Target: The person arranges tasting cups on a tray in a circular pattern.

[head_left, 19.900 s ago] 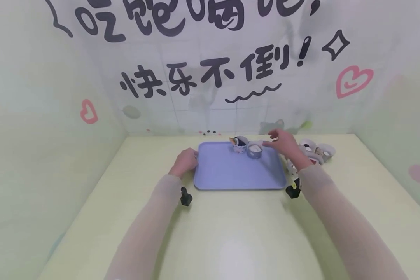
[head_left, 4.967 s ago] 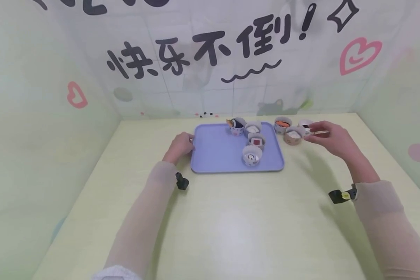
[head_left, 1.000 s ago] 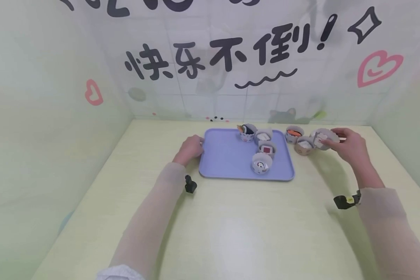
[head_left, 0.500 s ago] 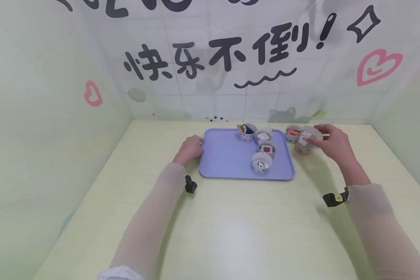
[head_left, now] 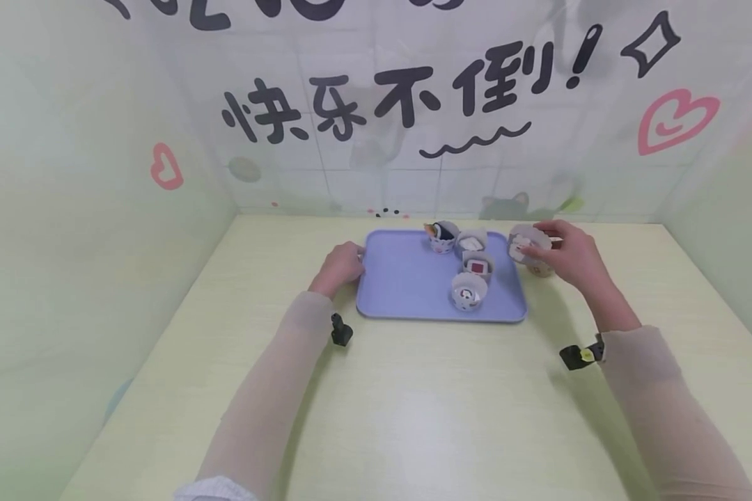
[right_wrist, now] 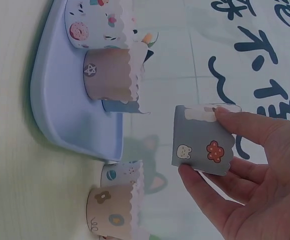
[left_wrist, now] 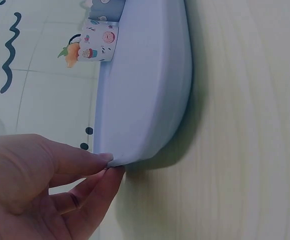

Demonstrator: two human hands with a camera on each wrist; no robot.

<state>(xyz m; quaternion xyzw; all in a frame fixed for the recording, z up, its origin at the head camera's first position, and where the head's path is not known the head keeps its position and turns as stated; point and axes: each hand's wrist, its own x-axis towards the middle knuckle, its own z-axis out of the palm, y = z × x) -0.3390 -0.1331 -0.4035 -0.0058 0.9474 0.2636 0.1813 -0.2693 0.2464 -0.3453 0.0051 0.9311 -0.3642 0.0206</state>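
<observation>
My left hand (head_left: 343,267) pinches the left rim of a lavender tray (head_left: 407,278) between thumb and fingers, plainly shown in the left wrist view. In my right hand (head_left: 573,256) is a grey-blue paper baking cup (right_wrist: 197,142) with a bear and flower print, held between thumb and fingers above the table. From the head view this cup overlaps cups standing right of the tray. On the tray's right half stand several paper cups: one with a black-wrapped roll (head_left: 442,233), one with white contents (head_left: 472,242), one with a red-topped piece (head_left: 478,267), and a donut-print cup (head_left: 468,292) at the front.
A tan paper cup (right_wrist: 110,210) and a pale blue patterned cup (right_wrist: 120,170) stand on the table beside the tray's right end, below my right hand. A wall sheet with black lettering (head_left: 407,97) rises behind the table (head_left: 401,390).
Over the last second my right hand has carried the grey-blue cup leftward toward the tray. Compared with the oldest frame, more cups stand on the tray. The left hand keeps its place at the rim.
</observation>
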